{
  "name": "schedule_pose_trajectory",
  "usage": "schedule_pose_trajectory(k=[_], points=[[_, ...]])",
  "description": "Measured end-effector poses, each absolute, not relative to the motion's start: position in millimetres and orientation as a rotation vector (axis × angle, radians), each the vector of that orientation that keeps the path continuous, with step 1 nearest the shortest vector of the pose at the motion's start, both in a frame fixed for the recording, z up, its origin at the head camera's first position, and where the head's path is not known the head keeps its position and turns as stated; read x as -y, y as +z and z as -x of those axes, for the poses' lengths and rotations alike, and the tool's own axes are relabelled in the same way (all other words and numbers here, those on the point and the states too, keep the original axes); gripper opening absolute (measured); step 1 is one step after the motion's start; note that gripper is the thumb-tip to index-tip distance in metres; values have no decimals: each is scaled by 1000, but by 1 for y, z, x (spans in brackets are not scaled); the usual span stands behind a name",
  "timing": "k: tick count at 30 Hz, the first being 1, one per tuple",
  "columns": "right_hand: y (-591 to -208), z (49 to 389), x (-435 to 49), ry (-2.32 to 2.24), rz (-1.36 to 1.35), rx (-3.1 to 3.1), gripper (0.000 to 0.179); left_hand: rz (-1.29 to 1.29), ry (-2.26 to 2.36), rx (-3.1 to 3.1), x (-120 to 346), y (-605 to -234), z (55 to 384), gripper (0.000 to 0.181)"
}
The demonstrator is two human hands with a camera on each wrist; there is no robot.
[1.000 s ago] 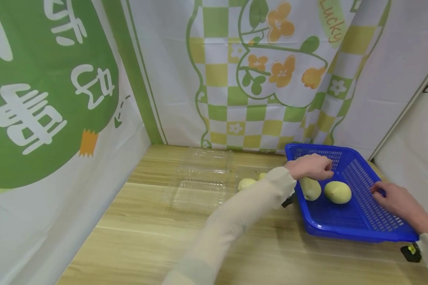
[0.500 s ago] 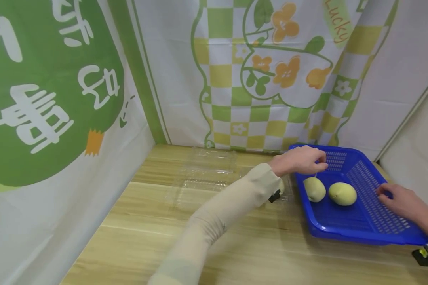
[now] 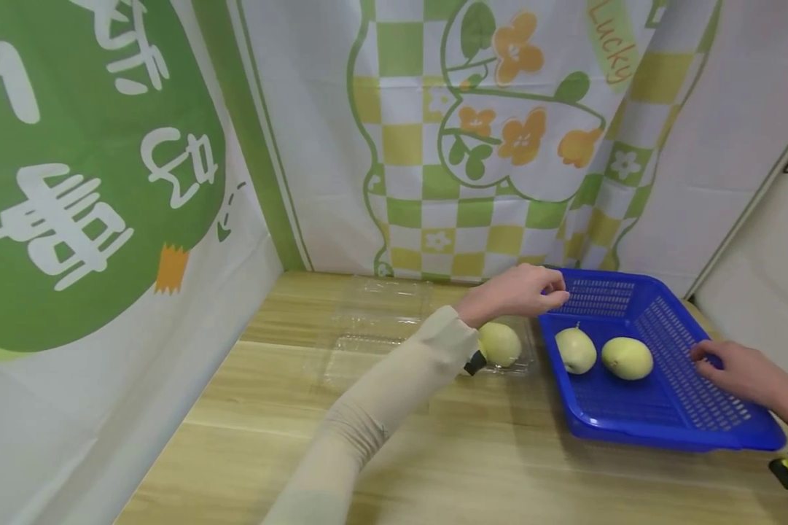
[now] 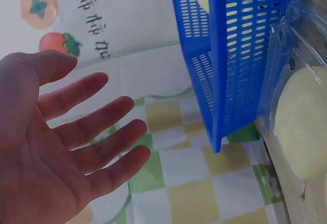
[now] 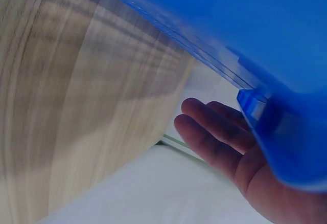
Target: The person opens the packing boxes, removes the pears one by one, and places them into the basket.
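Left hand point(image 3: 523, 288), spread and empty, is hovering right of centre, ideally clearing the blue basket point(image 3: 656, 437), which is holding two pale fruits point(image 3: 627, 358) at lower right and presumably needing steadiness, though whether the right hand point(image 3: 738, 372) is gripping cannot be told.

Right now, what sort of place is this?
Likely a curtained-off work booth: printed fabric hanging behind and beside a wood-grain table, plus clear plastic containers on it.

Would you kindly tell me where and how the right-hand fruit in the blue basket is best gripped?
I'd probably grip that fruit around its rounded middle, from above: its top is exposed, while walls of the basket rise around it.
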State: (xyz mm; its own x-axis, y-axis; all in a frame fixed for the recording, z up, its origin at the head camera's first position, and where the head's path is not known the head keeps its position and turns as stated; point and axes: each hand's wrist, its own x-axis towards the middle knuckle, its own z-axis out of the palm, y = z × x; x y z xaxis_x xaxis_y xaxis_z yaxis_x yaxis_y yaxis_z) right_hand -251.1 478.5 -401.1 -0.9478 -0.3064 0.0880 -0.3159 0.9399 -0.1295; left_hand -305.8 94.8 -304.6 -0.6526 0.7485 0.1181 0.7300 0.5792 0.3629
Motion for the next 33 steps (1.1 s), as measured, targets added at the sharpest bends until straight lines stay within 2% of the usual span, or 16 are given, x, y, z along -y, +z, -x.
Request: schedule_pose_trajectory(k=[15, 25, 33], points=[[-387, 246, -475, 168, -533, 3027, 15, -1244, 662, -2820, -51, -312, 284, 27], [-346, 245, -471, 105, -425, 3010, 17, -1170, 740, -2837, -35, -328, 272, 29], [-328, 249, -440, 108, -464, 3000, 26, -1190, 949, -2880, -27, -347, 264, 21]])
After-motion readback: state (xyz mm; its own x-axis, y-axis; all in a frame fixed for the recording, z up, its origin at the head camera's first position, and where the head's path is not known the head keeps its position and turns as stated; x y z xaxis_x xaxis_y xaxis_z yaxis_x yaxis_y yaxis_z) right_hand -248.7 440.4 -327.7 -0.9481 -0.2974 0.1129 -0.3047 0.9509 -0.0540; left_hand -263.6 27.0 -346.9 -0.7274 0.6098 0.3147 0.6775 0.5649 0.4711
